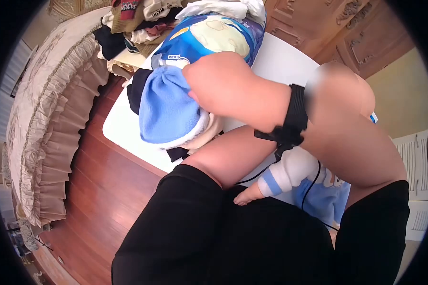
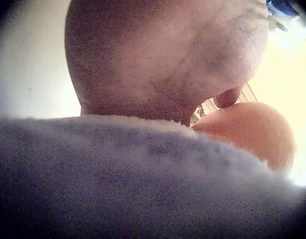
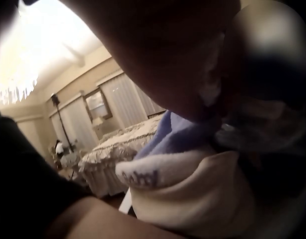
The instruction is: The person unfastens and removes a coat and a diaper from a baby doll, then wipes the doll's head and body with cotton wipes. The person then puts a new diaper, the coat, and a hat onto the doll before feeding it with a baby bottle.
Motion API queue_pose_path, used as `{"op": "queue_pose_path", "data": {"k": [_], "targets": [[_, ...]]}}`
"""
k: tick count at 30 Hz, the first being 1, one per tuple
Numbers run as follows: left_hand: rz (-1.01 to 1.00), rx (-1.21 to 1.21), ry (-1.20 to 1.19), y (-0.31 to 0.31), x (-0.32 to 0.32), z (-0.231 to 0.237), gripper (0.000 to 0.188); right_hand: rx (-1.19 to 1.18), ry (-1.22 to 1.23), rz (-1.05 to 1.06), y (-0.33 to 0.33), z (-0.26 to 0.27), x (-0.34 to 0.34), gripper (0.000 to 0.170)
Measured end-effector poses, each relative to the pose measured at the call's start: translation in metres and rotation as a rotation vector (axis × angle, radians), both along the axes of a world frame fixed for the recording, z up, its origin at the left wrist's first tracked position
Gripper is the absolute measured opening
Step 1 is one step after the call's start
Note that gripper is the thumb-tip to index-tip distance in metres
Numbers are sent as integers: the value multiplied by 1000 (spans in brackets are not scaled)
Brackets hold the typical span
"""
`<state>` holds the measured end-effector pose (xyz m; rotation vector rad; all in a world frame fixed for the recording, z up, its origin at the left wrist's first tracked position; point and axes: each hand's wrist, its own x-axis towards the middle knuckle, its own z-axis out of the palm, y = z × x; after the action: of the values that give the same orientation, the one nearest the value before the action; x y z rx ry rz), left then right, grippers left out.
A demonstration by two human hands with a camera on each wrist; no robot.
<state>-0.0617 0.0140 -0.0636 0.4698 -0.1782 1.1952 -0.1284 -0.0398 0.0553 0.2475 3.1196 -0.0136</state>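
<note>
Pinching the blue hat [image 1: 169, 111] at its side, the right grip [image 1: 216, 78] probably stops it flopping around on the worktop [image 1: 121, 128]; can't tell if the left grip [image 2: 168, 55] is spread, tbh.

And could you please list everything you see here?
Smooth table: one, white, centre
Fleece hat with white trim: one, blue, centre-left
Small sleeved arm: one, white and blue, lower centre
Printed plastic bag: one, mostly blue, on table
Heaped cloth garments: several, mixed colours, beside bag
Ruffled bed cover: one, pale pink, left
Plank floor: one, red-brown, lower left
Carved wooden panels: several, brown, upper right
Slatted panels: several, white, right
Wrist strap: one, black, right wrist
Cloth sleeves: two, black, bottom
Left hand: one, bare, probably left wrist view
Right hand: one, bare, touching hat
</note>
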Motion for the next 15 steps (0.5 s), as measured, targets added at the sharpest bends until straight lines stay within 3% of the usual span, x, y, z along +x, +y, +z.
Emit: {"op": "queue_pose_path", "data": {"k": [1,3,6,8,11,12,15], "targets": [[5,-11,-4,-1,44,22,55,97,70,44,-4,-3,1,16],[7,-32,-6,-12,1,0,55,193,142,80,-10,-7,4,14],[-10,-59,2,-26,-16,0,55,322,278,94,-25,5,6,10],[-34,-70,14,-32,-5,1,56,328,380,244,-32,13,8,10],[-106,-56,30,-63,-36,-7,56,322,245,225,-42,7,23,14],[-133,-48,33,48,52,20,56,294,146,174,-46,10,32,14],[-189,-37,35,36,32,17,57,89,320,153,-57,23,66,18]]}}
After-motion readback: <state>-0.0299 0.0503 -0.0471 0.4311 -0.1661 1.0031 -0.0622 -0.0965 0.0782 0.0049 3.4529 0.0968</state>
